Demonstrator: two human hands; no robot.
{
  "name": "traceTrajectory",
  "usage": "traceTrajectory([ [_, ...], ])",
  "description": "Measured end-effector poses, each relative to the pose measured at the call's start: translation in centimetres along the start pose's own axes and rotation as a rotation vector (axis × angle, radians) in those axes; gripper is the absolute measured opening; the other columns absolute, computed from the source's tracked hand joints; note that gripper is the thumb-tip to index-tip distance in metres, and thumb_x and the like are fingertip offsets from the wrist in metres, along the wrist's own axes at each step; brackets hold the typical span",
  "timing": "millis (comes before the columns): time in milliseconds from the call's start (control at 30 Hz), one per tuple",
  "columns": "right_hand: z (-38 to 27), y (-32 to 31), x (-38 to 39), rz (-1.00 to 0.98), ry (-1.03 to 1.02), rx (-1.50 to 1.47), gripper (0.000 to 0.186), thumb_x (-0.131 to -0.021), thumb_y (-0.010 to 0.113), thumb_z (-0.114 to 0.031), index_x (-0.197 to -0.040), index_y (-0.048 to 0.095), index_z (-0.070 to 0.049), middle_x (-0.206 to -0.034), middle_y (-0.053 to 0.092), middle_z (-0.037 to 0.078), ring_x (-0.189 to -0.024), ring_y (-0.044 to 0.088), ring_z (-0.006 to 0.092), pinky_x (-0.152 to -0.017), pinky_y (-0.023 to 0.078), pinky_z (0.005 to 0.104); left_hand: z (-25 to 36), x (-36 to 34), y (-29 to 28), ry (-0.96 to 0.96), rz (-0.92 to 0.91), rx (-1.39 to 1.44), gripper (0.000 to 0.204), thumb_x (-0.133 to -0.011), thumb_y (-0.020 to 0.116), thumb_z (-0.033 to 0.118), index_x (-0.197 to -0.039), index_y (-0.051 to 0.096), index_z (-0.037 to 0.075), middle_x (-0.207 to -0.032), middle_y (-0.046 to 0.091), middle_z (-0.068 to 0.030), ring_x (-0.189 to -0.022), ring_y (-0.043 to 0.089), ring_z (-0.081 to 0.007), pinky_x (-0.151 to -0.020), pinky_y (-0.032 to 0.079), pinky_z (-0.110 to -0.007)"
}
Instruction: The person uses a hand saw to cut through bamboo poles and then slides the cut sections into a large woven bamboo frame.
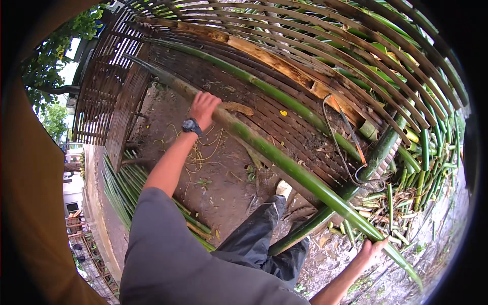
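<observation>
Both hands gripped the green bamboo pole [284, 162]: left hand [204, 108] clenched high, right hand [372, 250] grasping low. Keeping both grips firm and the pole level looked wise beside the hacksaw [345, 137].

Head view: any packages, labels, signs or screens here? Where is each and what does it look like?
No packages, labels or signs show.
Wristwatch: on the wrist of the left hand, dark band and round dark face; whether it is a screen cannot be told.
Left hand grips a long green bamboo pole; the right hand holds its lower end.
</observation>
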State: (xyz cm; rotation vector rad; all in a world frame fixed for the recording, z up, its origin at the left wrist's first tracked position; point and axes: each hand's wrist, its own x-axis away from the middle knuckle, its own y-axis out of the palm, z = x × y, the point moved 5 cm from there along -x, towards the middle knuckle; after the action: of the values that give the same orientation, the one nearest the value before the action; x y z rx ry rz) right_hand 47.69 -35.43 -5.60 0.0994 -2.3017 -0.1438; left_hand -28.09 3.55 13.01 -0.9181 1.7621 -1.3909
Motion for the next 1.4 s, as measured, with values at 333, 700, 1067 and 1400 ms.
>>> traceTrajectory([
  [333, 13.2, 10.4, 13.1, -0.028, 0.106, -0.127, 0.034, -0.106, 0.060, -0.038, -0.123, 0.053, -0.010, -0.102, 0.064, 0.017, -0.091, 0.067, 0.0342, -0.085, 0.062, 0.0612, 5.8, -1.4, 6.6, -0.057, 0.158, 0.141, 0.064, -0.070, 0.068, -0.008, -0.130, 0.061, 0.014, -0.128, 0.058, -0.0104, -0.133, 0.049, -0.0347, -0.123, 0.029, -0.058],
  [700, 18.5, 17.6, 17.5, -0.165, 0.238, 0.080, 0.031, -0.110, 0.055, -0.027, -0.122, 0.056, 0.001, -0.121, 0.066, 0.021, -0.105, 0.068, 0.0364, -0.097, 0.058, 0.0538, -3.1, -6.6, 9.5, -0.001, 0.059, 0.305, 0.030, -0.075, 0.067, -0.005, -0.098, 0.061, 0.013, -0.099, 0.061, -0.0067, -0.108, 0.056, -0.0326, -0.104, 0.040, -0.049],
  [1067, 21.6, 22.9, 18.0, -0.285, 0.275, -0.104, 0.025, -0.106, 0.063, -0.022, -0.126, 0.056, -0.008, -0.120, 0.064, 0.010, -0.107, 0.064, 0.0286, -0.090, 0.056, 0.0526, -6.8, -10.6, 14.0, 0.067, 0.025, 0.232, 0.046, -0.060, 0.068, -0.012, -0.099, 0.061, 0.012, -0.098, 0.063, -0.0093, -0.101, 0.059, -0.0376, -0.090, 0.045, -0.049],
  [1400, 10.1, 20.1, 21.1, -0.346, -0.665, 1.152, 0.018, -0.106, 0.060, -0.016, -0.119, 0.067, -0.005, -0.102, 0.075, 0.012, -0.090, 0.073, 0.0184, -0.069, 0.059, 0.0304, -5.0, -9.9, 14.9, -0.016, 0.031, 0.199, 0.046, -0.061, 0.073, -0.008, -0.100, 0.061, 0.014, -0.101, 0.062, -0.0066, -0.108, 0.057, -0.0341, -0.102, 0.042, -0.047],
])
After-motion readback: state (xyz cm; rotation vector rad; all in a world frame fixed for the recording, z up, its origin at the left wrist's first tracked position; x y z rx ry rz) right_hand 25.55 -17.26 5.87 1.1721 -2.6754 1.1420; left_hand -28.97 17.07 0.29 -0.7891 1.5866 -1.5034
